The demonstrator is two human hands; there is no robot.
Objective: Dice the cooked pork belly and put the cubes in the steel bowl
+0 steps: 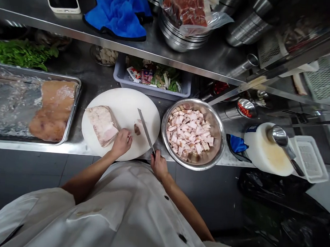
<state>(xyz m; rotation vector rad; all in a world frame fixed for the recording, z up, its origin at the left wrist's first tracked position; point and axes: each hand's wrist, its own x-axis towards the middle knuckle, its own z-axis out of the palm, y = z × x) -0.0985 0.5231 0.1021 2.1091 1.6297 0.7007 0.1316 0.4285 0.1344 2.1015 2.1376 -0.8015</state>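
A round white cutting board (122,99) lies on the steel counter. On its left side rests a thick slab of pale cooked pork (100,124). My left hand (122,142) is at the slab's right edge, its fingers curled; whether they grip anything is hidden. My right hand (159,164) is closed around the handle of a knife (145,128), whose long blade points up and left over the board. Just left of the blade lies a small brownish piece of meat (137,129). Right of the board, a steel bowl (221,140) holds many pork cubes (190,130).
At left, a metal tray (78,98) holds more pork pieces (54,109). Behind the board stands a grey bin of scraps (152,89). A shelf (103,44) overhangs the counter's back. A white jug (266,153) and a plastic basket (311,159) are at right.
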